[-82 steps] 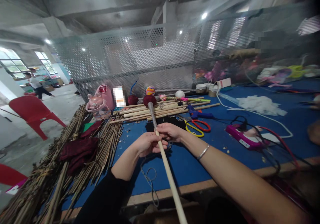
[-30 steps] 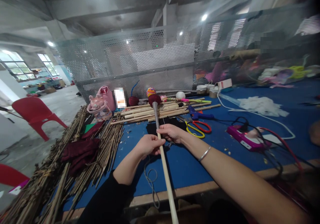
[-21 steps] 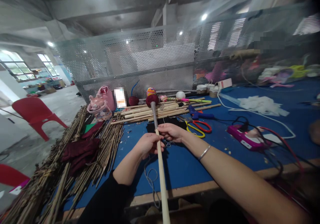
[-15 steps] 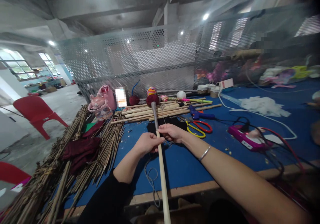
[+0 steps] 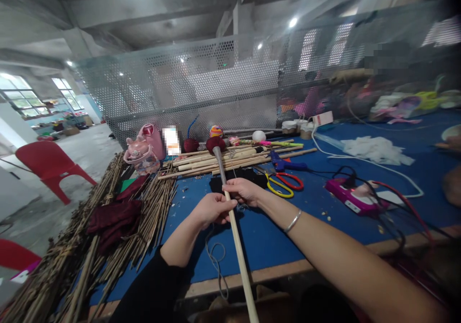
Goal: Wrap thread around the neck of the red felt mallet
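A pale wooden stick [image 5: 240, 253] slants from the front edge of the table up to a dark red ball [image 5: 212, 144] on its far end. Below the ball, its neck is covered in a grey wrap [image 5: 219, 162]. My left hand [image 5: 211, 209] is closed around the bare wood just under the wrap, thumb on top. My right hand [image 5: 243, 190] pinches the stick at the wrap's lower end; whether yarn is between its fingers I cannot tell. Loose grey yarn [image 5: 217, 260] hangs in loops below my left hand, over the table edge.
Thin twigs [image 5: 154, 222] and a maroon cloth [image 5: 115, 219] lie at left. Behind my hands are wooden rods [image 5: 194, 166], yellow-and-red-handled scissors [image 5: 281, 188] and a blue glue gun [image 5: 288, 164]. A purple power strip [image 5: 347, 198] with cables sits right. A perforated metal screen [image 5: 201, 90] stands behind.
The stick has tilted a little, its ball end shifting left and its near end right. Both hands keep their grip at nearly the same place; the whole view has shifted slightly.
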Demonstrator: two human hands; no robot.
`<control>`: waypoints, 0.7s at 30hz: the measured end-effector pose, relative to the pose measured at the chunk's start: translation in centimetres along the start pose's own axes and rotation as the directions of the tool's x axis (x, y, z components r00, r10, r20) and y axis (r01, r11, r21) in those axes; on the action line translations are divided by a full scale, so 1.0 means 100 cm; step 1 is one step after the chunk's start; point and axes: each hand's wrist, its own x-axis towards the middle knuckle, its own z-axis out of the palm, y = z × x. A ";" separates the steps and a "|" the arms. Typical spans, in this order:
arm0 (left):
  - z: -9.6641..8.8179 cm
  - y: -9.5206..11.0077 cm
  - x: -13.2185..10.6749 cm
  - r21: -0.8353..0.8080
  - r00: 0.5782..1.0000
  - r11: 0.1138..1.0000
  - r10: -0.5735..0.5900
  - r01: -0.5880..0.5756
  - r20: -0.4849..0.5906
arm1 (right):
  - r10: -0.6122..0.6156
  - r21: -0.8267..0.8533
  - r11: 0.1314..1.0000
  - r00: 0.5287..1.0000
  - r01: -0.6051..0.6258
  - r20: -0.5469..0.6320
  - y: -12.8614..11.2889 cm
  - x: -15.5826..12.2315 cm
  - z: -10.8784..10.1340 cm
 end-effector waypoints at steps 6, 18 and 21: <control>-0.002 0.007 -0.003 -0.248 0.997 0.969 0.038 -0.021 0.065 | 0.044 0.151 0.986 0.985 -0.069 0.165 -0.008 -0.006 -0.007; -0.004 0.007 -0.003 -0.249 1.000 0.968 -0.015 0.017 0.012 | -0.011 0.118 0.993 0.994 -0.002 0.108 -0.004 -0.003 -0.007; -0.003 0.002 -0.001 -0.142 0.994 0.989 0.025 -0.040 -0.105 | -0.006 0.082 0.997 0.997 0.000 0.077 -0.001 -0.001 -0.007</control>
